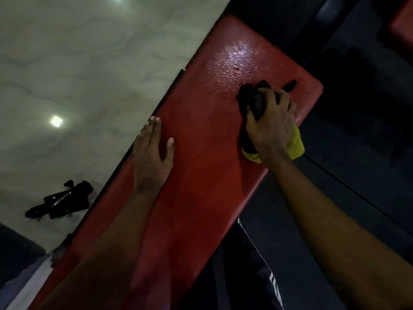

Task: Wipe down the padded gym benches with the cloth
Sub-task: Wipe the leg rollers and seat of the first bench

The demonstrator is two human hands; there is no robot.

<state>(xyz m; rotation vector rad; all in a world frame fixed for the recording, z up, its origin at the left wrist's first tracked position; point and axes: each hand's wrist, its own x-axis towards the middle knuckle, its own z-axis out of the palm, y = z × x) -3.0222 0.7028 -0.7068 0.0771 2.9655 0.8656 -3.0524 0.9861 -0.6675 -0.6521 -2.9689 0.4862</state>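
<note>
Black object (60, 200) on floor (89, 63), far left. Left hand (154, 157) lies flat, fingers straight, pressing the bench (201, 186) near its left edge, holding nothing. The bench is red and padded, with a wet sheen at the far end, probably slick there. Cloth (251, 99) is bunched on the pad near the far right corner, dark with a yellow bit. It looks soft and light, best grabbed as a wad from above. Right hand (271, 126) is curled round it, pressing down.
</note>
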